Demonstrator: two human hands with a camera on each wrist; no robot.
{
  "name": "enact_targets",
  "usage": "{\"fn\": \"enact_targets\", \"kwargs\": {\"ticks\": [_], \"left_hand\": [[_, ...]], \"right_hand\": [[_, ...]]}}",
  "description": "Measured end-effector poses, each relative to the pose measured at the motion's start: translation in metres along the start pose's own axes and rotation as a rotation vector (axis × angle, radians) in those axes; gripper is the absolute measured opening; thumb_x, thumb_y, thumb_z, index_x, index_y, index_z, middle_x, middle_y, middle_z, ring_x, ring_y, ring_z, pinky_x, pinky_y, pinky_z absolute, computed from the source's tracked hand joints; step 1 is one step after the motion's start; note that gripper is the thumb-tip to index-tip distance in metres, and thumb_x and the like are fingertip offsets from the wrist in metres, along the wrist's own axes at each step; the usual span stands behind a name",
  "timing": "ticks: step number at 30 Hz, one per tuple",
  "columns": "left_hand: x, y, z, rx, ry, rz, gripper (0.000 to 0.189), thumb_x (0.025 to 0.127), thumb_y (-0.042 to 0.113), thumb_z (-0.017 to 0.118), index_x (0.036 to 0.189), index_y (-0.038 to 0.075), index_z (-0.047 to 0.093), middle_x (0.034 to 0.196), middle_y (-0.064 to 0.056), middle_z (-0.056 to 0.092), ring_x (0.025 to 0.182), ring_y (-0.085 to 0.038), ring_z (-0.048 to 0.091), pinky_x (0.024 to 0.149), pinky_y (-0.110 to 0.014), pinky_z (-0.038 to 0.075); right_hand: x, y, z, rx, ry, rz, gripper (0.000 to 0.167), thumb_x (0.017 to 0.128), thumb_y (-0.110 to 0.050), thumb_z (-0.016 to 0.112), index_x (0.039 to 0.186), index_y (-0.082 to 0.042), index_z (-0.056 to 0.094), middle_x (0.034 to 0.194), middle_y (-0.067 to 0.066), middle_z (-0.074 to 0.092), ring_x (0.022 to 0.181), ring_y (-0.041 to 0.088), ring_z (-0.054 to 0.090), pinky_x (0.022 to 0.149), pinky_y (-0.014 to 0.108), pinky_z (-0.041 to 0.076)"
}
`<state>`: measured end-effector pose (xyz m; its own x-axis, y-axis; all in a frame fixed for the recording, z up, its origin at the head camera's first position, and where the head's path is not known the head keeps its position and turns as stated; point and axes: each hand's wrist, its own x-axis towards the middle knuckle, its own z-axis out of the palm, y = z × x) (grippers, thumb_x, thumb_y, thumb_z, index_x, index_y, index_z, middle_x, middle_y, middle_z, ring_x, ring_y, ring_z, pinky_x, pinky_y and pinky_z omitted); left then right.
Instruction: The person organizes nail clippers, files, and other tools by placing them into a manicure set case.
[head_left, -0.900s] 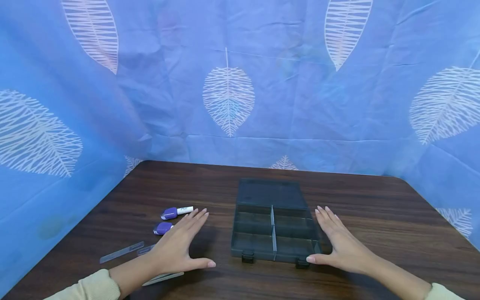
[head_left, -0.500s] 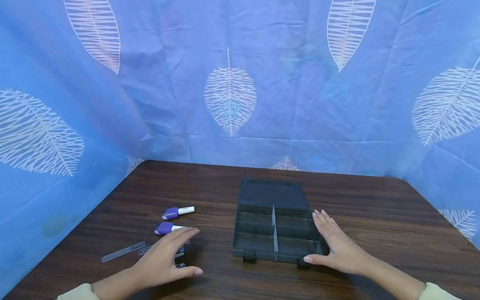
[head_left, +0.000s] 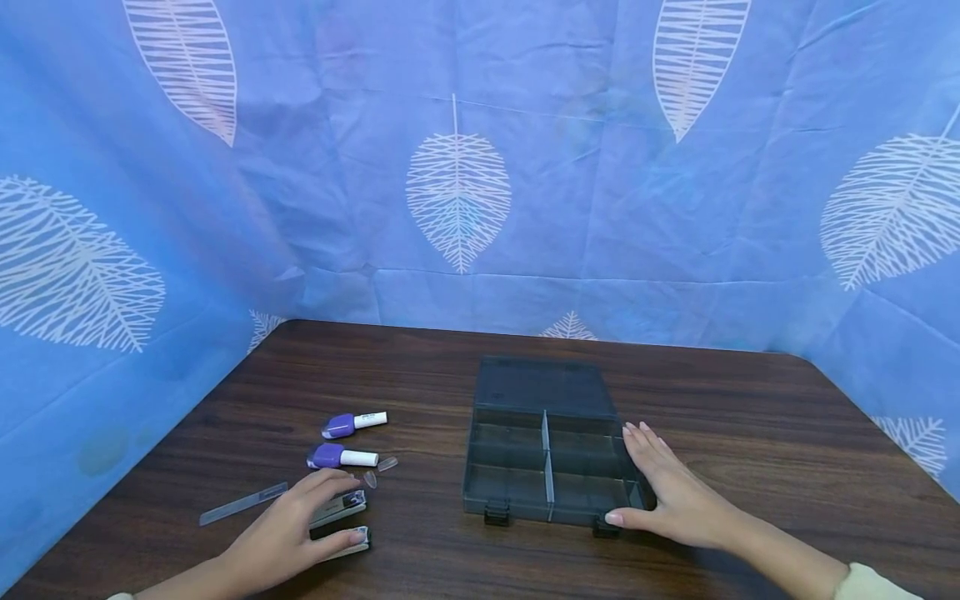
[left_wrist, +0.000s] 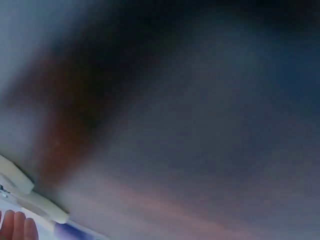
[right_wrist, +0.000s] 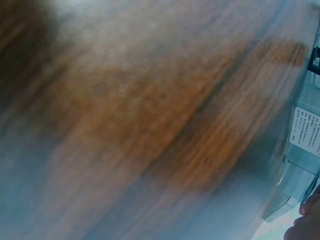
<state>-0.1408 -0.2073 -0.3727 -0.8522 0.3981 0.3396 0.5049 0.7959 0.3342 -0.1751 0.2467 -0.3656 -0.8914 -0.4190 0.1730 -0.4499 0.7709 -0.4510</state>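
Note:
My left hand [head_left: 277, 533] is low over two nail clippers on the table's left side, fingers bent loosely. Its thumb overlaps the nearer clipper [head_left: 364, 543], and its fingers lie just beyond the farther nail clipper [head_left: 347, 503]. Pale clipper levers [left_wrist: 45, 206] show at the corner of the left wrist view, beside the fingertips [left_wrist: 19, 227]. My right hand [head_left: 678, 500] rests along the right side of a dark translucent divided box [head_left: 510, 508], fingers extended and thumb at its front corner by a latch. The box's wall [right_wrist: 292, 172] shows in the right wrist view.
Two purple nail polish bottles [head_left: 339, 427] with white caps lie behind the left hand. Close to them are two small clear nail tips [head_left: 387, 463]. A translucent nail file [head_left: 243, 504] lies farther left. The box's lid [head_left: 543, 387] lies back behind its compartments.
My left hand has drawn back toward me and down to the nail clippers, uncovering the polish bottles and nail tips. My right hand has shifted slightly in against the box.

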Motion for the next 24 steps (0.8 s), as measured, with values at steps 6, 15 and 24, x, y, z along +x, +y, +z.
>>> {"fn": "enact_targets", "kwargs": {"ticks": [6,15,24], "left_hand": [[-0.007,-0.009,-0.002,0.004,0.014,-0.034,0.049,0.082,0.048,0.064,0.115,0.011,0.062,0.115,-0.001,0.06,0.102,-0.022,0.061,0.078,-0.037,0.053],[-0.015,-0.031,-0.003,0.013,0.046,0.016,0.031,0.085,0.029,0.066,0.108,0.009,0.064,0.103,0.007,0.06,0.089,-0.012,0.061,0.068,-0.028,0.052],[-0.019,-0.045,-0.002,0.037,0.072,0.103,0.02,0.08,0.021,0.072,0.096,0.012,0.066,0.092,0.009,0.058,0.078,0.004,0.053,0.058,-0.021,0.047]], "right_hand": [[0.001,-0.002,-0.001,0.05,-0.021,0.03,0.101,0.079,-0.049,0.067,0.145,0.006,0.015,0.152,0.027,0.011,0.141,0.043,0.004,0.115,0.047,-0.001],[0.002,-0.004,-0.002,0.029,-0.025,0.03,0.102,0.077,-0.05,0.069,0.144,0.009,0.018,0.151,0.028,0.014,0.139,0.046,0.006,0.1,0.069,0.016],[0.0,-0.003,-0.002,0.025,-0.031,0.039,0.104,0.076,-0.051,0.069,0.144,0.009,0.018,0.151,0.028,0.014,0.139,0.046,0.007,0.101,0.067,0.016]]}}
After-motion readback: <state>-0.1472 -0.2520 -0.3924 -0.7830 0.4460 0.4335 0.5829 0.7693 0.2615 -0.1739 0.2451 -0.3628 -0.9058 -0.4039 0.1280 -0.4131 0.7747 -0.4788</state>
